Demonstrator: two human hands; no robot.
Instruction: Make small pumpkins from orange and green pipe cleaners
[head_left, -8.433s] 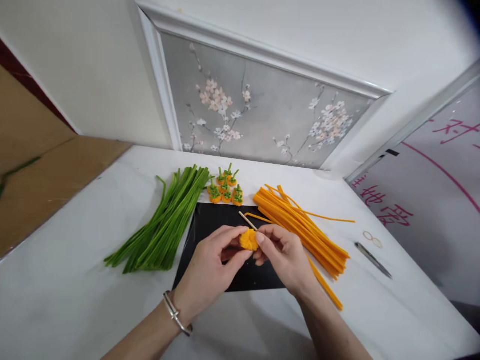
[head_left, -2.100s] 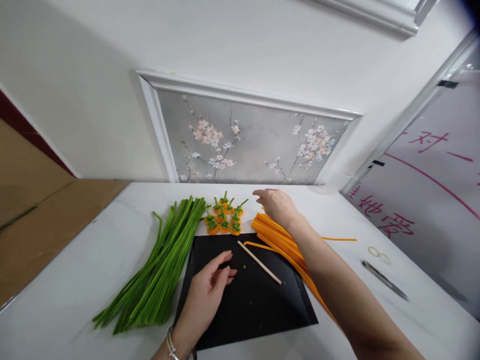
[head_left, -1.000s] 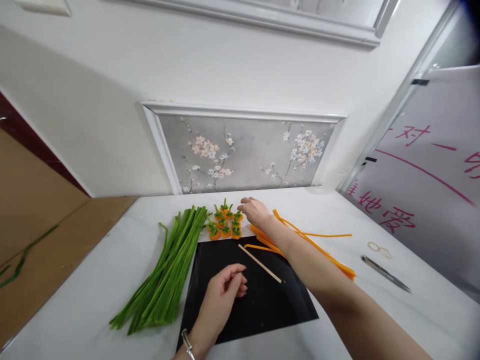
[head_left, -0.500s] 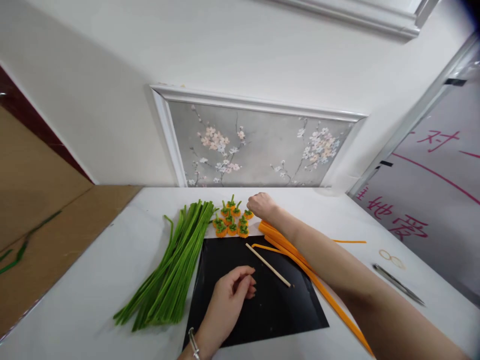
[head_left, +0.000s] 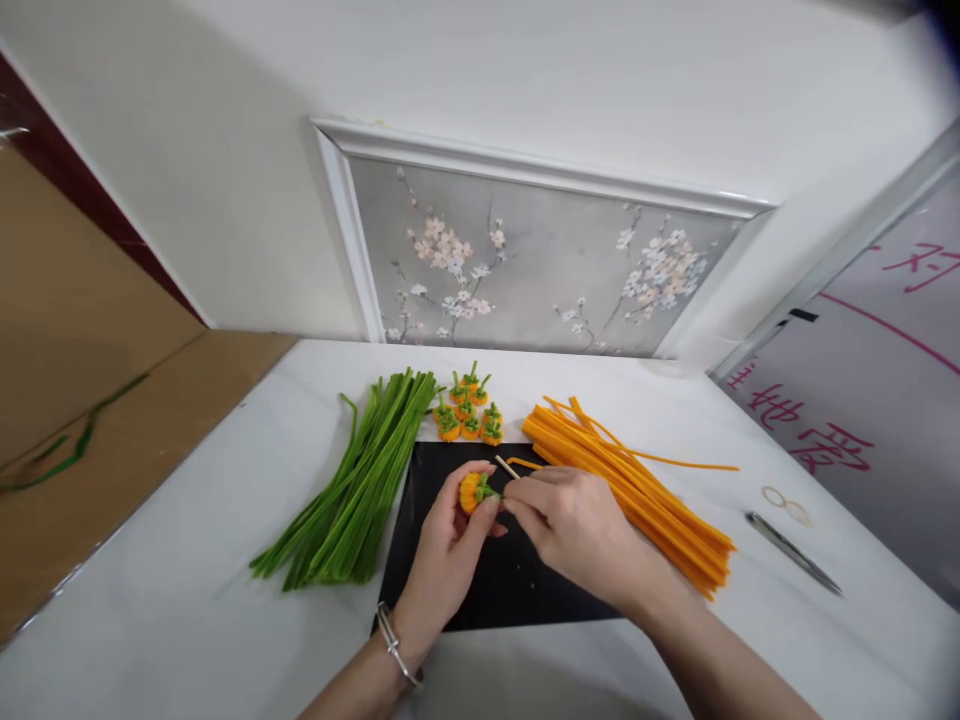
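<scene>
My left hand point(head_left: 450, 530) holds a small orange pipe-cleaner fruit with a green leafy top point(head_left: 472, 492) between thumb and fingers, tilted on its side. Its green stem points right, where the thumb and fingertips of my right hand point(head_left: 574, 525) pinch at the stem's tip. Both hands are above a black mat point(head_left: 517, 600). A thin wooden stick point(head_left: 505, 466) shows only at one end, the rest hidden behind my right hand. Beyond the mat stands a cluster of similar orange fruits point(head_left: 470, 425) with green tops.
Left of the mat lies a bundle of green pipe cleaners point(head_left: 360, 490). A bundle of orange pipe cleaners point(head_left: 637, 490) is on the right, a few strands loose. Farther right are tweezers point(head_left: 793, 553) and rubber bands point(head_left: 785, 505). A wall with a floral panel point(head_left: 540, 270) borders the white table point(head_left: 180, 600).
My right hand has drawn back from the cluster to the mat. One fruit from the cluster's right side is gone from there, and one is now in my left hand. The view has shifted.
</scene>
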